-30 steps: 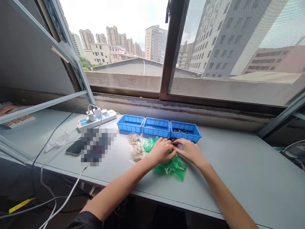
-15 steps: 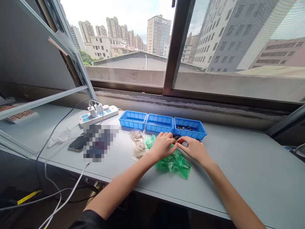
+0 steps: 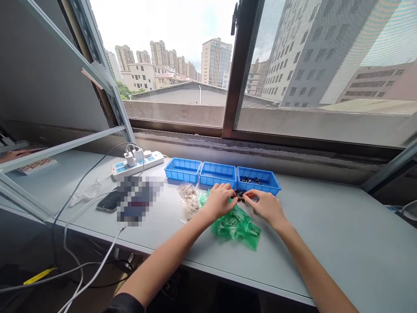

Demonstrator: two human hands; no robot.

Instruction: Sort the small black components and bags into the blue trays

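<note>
My left hand (image 3: 221, 200) is closed, fingers curled and thumb pressed in, at the left side of a small pile of black parts (image 3: 240, 195). From the right, my right hand (image 3: 266, 205) pinches at the same pile. Whatever sits between the fingertips of either hand is too small to make out. Green plastic bags (image 3: 239, 228) lie under and in front of my hands. Left of them is a clear bag (image 3: 189, 200) of thin metallic pieces. Just behind the pile, the right blue bin (image 3: 265, 186) holds some small black parts.
Two more blue bins (image 3: 183, 174) stand in the same row beneath the window. A white power strip (image 3: 140, 166) with plugs, a phone (image 3: 106, 204), a crumpled clear bag (image 3: 87, 192) and cables occupy the left side. A metal frame (image 3: 120, 106) rises there.
My fingertips have drawn slightly apart; in the earlier frame they met over the black parts. The camera view has shifted, so the scene sits lower now.
</note>
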